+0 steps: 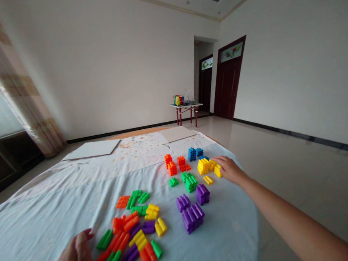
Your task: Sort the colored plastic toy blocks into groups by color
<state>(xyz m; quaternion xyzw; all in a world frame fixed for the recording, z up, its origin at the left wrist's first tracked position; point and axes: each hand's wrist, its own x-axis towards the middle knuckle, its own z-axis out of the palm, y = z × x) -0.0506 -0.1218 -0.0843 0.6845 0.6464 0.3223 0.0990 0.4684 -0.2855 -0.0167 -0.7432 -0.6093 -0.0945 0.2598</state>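
Note:
My right hand (231, 170) reaches across the table, its fingers closed about a small yellow plastic block (218, 170) beside the yellow block cluster (204, 166). Blue blocks (192, 154) lie just behind it. Low on the left, my left hand (74, 256) rests loosely with fingers apart, holding nothing. It is beside a mixed pile of orange pieces (118, 225), green pieces (104, 239), yellow pieces (161, 227) and purple pieces (148, 227). Between the hands are colour groups: orange blocks (172, 168), green blocks (190, 183) and purple blocks (193, 218).
A pale blue cloth (49, 218) covers the round table. Two flat boards, a white board (92, 149) and a beige board (178, 133), lie at the far side. Beyond, a small table (187, 105) holds colourful bags near dark red doors (229, 79).

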